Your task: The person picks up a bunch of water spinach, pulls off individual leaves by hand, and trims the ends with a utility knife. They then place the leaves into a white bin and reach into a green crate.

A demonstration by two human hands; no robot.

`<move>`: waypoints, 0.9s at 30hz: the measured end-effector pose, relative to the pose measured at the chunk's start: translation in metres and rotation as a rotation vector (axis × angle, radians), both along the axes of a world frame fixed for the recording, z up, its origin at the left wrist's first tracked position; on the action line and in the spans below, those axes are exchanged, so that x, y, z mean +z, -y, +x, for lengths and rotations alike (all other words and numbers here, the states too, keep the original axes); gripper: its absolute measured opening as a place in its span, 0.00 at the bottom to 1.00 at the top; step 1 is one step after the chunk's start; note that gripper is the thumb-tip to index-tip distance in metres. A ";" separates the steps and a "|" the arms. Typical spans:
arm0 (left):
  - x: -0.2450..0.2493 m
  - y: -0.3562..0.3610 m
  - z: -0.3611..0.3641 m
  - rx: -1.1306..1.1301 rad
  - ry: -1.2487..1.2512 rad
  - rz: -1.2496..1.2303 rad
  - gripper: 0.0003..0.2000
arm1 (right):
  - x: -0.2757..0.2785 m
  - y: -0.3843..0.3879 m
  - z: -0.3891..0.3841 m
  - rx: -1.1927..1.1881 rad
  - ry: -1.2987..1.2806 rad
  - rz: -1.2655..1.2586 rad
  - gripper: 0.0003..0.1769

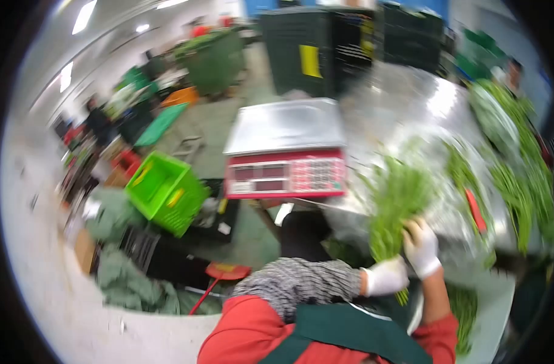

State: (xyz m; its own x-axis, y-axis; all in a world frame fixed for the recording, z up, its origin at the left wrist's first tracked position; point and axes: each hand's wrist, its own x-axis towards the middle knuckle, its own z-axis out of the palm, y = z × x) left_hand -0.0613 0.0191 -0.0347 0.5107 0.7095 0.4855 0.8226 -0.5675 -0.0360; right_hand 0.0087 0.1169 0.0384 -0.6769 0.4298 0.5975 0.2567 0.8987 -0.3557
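Two hands in white gloves grip one bunch of greens point(400, 197) over the near edge of a steel table point(410, 97). The left hand point(386, 276) is clenched around the stems low down, and the right hand point(421, 246) is closed on them just above, so the two gloves almost touch. The bunch stands roughly upright, with slender leaves fanning out above the hands and cut stem ends showing below the left hand. Motion blur softens the leaves, so the kind of plant cannot be told. The left forearm wears a grey knitted sleeve point(301, 282); the right forearm is bare. Just left of the bunch sits a weighing scale point(286, 173) with a flat, bright metal pan and a red front panel of keys. More long greens point(520, 170) lie in loose heaps along the far right of the glossy table, and a red-handled object point(476, 209), possibly a knife, lies among them. On the floor to the left is a bright green plastic crate point(164, 191) with slotted walls. Dark green bins point(316, 48) stand behind the scale.
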 end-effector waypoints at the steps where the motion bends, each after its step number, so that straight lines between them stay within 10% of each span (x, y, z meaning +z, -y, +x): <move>1: 0.005 0.004 0.001 0.071 -0.117 0.021 0.05 | 0.002 0.000 0.001 0.011 0.010 0.026 0.10; 27: 0.032 -0.008 -0.007 0.104 -0.186 0.024 0.07 | -0.026 -0.052 0.009 0.012 -0.231 -0.948 0.03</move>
State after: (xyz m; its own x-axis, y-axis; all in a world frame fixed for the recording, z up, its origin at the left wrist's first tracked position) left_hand -0.0685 0.0269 -0.0029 0.5174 0.7525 0.4074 0.8548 -0.4766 -0.2054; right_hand 0.0176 0.1684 0.0129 -0.5940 0.7946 0.1255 0.0828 0.2156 -0.9730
